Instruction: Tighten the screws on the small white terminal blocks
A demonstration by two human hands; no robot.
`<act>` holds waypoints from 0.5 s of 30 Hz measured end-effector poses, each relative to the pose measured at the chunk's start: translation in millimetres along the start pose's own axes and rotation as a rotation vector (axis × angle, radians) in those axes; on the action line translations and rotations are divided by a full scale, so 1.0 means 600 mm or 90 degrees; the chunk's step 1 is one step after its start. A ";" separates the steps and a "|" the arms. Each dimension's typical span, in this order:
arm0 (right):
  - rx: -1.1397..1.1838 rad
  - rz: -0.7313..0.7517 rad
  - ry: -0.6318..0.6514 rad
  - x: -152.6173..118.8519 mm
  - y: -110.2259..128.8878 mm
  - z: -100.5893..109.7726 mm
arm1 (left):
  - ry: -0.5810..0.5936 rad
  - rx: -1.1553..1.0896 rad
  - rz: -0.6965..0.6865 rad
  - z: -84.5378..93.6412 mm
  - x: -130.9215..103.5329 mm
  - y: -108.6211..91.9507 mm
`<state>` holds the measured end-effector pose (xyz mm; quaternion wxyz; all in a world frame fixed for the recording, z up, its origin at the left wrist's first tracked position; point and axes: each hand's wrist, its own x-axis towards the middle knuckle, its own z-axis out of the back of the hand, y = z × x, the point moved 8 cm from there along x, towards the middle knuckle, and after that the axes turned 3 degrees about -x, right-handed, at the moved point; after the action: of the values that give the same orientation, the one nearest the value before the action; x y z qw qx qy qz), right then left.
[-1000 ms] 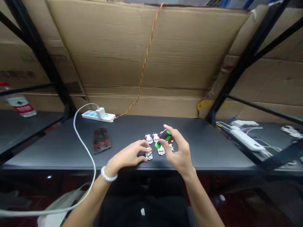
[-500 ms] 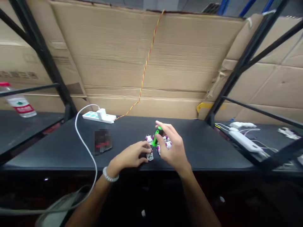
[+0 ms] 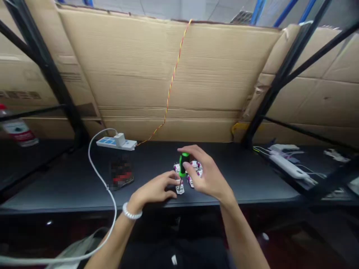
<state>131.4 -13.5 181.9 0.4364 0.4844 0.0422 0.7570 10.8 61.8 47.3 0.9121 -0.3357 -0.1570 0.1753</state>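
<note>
My right hand [image 3: 207,173] grips a green and black screwdriver [image 3: 183,164] by its handle, between thumb and fingers. The shaft points down, its tip at a small white part [image 3: 180,188] near the table's front edge. With thumb and fingers, my left hand [image 3: 158,186] steadies that part from its left side. Several similar small white and purple parts [image 3: 191,181] lie just behind and to the right, partly covered by my right hand and the screwdriver. What the small parts are, I cannot make out.
On the black table [image 3: 70,183] stand a white power strip [image 3: 127,144] with a plugged-in adapter and a blurred dark and red object [image 3: 122,175]. A white cable [image 3: 94,166] hangs over the front edge at left. Black shelf posts [image 3: 269,101] flank the cardboard back wall [image 3: 134,74].
The screwdriver has gone from leaning to nearly upright in my right hand. The camera view has shifted slightly. My left hand keeps its place at the small part.
</note>
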 end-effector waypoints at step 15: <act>-0.066 -0.031 -0.122 -0.014 -0.022 0.016 | -0.020 -0.057 -0.002 0.002 0.006 0.010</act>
<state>148.1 -14.5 174.5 0.4812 0.5303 -0.0274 0.6974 12.3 68.0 45.0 0.8940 -0.3729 -0.1793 0.1718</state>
